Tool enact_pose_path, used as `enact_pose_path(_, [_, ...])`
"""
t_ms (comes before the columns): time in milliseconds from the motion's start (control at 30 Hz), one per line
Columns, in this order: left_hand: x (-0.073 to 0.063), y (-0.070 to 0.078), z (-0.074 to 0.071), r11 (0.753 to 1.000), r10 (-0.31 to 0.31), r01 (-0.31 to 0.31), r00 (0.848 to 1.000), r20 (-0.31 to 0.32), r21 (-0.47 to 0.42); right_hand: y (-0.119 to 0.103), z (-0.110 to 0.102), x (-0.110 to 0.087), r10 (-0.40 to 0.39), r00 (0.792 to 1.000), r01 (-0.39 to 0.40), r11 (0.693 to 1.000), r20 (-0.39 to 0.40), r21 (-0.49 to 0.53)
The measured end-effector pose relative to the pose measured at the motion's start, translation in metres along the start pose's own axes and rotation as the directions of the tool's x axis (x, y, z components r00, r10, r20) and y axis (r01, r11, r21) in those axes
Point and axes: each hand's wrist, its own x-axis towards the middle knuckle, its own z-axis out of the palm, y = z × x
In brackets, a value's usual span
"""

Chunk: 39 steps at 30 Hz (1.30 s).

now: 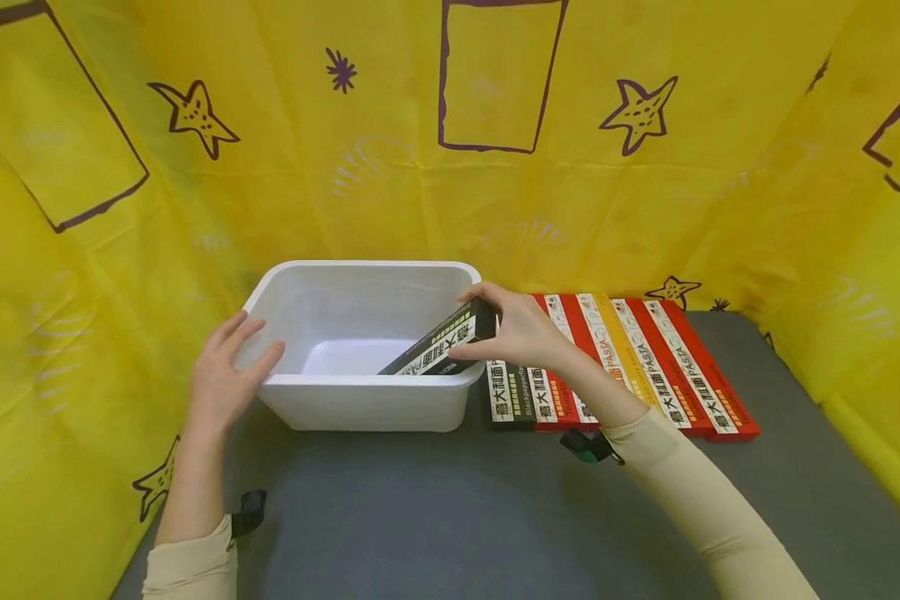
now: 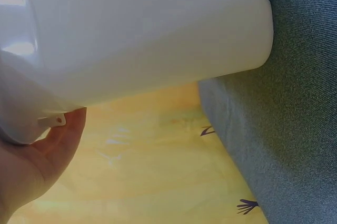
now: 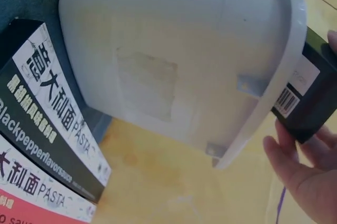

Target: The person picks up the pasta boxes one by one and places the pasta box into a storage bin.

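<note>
A white plastic tub (image 1: 367, 404) stands at the table's back left. My left hand (image 1: 228, 371) grips its left corner, with the fingers along the outer side and the thumb over the rim. In the left wrist view, that hand (image 2: 39, 163) curls at the tub's lip. My right hand (image 1: 528, 329) pinches the upper end of a black pasta box (image 1: 461, 329) at the tub's right rim. This box slants down to the left, its lower end inside the tub and hidden by the front wall. The right wrist view shows a barcode on the box (image 3: 316, 95).
Right of the tub, several pasta boxes lie side by side: a black one (image 1: 512, 400), red ones (image 1: 701, 358) and an orange-yellow one (image 1: 630, 346). My right forearm partly covers them. A grey cloth (image 1: 420, 508) covers the table; yellow patterned curtains (image 1: 390, 200) surround it.
</note>
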Motion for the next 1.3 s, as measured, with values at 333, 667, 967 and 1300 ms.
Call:
enact_pose_path(333, [0.001, -0.002, 0.003, 1.0, 0.003, -0.003, 1.0, -0.003, -0.013, 0.011, 0.006, -0.002, 0.006, 0.998, 0.001, 0.992, -0.055, 0.123])
enact_pose_path(667, [0.0, -0.001, 0.003, 1.0, 0.001, -0.001, 1.0, -0.013, -0.023, 0.01, 0.009, -0.002, 0.02, 0.997, -0.016, 0.999, -0.081, 0.049])
enact_pose_path(967, [0.0, -0.002, 0.003, 0.999, 0.01, -0.01, 1.0, -0.026, -0.03, 0.012, 0.02, 0.001, -0.092, 0.993, 0.089, 0.995, -0.079, -0.039])
enact_pose_path(1300, [0.0, -0.003, 0.004, 0.999, 0.03, -0.031, 0.999, -0.042, -0.017, 0.008, 0.034, 0.001, -0.151, 0.987, 0.154, 0.987, 0.058, -0.052])
